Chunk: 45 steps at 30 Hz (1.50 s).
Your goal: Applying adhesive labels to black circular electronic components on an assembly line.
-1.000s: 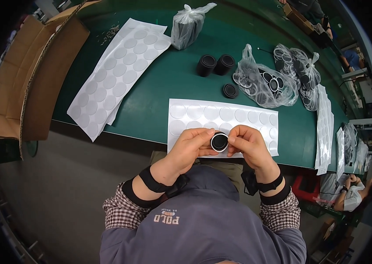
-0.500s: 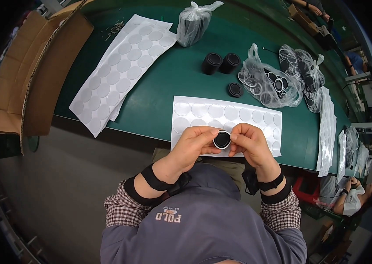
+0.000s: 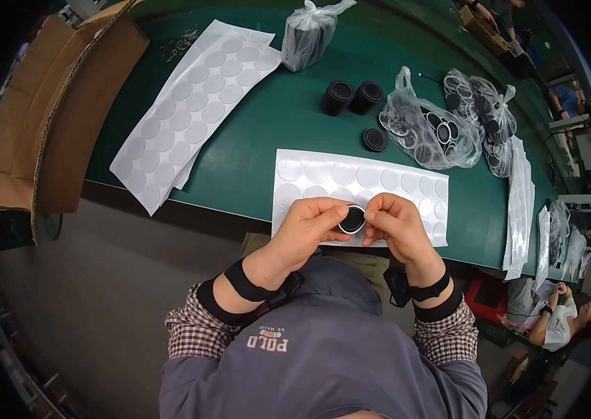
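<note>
Between my hands is a small round black disc with a white rim [image 3: 352, 220], held above a sheet of round clear stickers [image 3: 400, 180]. My left hand [image 3: 311, 222] pinches its left side between thumb and fingers. At the opposite edge, the thumb and forefinger of my right hand [image 3: 393, 218] are closed on the rim. The fingertips partly cover the disc, and its underside is hidden. The sticker sheet lies at the table's near edge, its lower part behind my hands.
Two stacks of black discs [image 3: 338, 98] [image 3: 366, 97] and a shorter stack [image 3: 375, 140] stand beyond the sheet. An open plastic bag of ringed discs [image 3: 435, 136] lies to their right. More sticker sheets [image 3: 194, 105] spread at left, near a cardboard box [image 3: 65, 119]. A tied bag [image 3: 308, 38] stands behind.
The disc tilts slightly between my fingers, and its white rim shows differently. My hands stay in nearly the same place. The whole view has shifted a little.
</note>
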### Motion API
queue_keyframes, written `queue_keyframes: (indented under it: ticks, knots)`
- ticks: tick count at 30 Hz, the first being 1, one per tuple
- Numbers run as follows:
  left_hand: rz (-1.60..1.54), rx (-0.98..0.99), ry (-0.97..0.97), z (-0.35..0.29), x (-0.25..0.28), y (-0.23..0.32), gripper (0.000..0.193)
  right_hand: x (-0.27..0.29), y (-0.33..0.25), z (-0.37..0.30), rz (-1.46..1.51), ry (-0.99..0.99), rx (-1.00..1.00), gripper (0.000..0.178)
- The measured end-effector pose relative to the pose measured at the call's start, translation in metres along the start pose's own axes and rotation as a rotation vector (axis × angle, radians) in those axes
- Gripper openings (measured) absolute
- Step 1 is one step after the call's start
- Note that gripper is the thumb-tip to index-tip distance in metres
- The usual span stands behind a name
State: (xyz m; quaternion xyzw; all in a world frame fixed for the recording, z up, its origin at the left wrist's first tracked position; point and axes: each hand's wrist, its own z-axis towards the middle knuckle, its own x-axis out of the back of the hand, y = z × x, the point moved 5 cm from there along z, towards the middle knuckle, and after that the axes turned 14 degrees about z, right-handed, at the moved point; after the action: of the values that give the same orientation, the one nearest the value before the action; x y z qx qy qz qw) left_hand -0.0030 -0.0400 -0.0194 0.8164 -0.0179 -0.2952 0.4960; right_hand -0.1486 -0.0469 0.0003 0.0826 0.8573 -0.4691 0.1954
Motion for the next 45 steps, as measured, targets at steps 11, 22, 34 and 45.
queue_keyframes:
  ticks: [11, 22, 34, 45]
  knots:
    - [0.027, -0.017, 0.042, -0.002, 0.002, -0.004, 0.025, -0.003, 0.0, 0.0, -0.074, 0.026, 0.022, 0.01]
    - [0.024, -0.063, 0.097, -0.006, 0.0, -0.003, 0.023, -0.007, -0.003, -0.004, -0.204, 0.045, 0.103, 0.01]
    - [0.144, -0.169, 0.131, -0.01, -0.008, 0.0, 0.014, -0.013, -0.007, -0.014, -0.461, 0.04, 0.24, 0.008]
    - [0.207, -0.269, 0.181, -0.009, -0.009, -0.004, 0.011, -0.01, -0.011, -0.021, -0.287, 0.024, 0.239, 0.014]
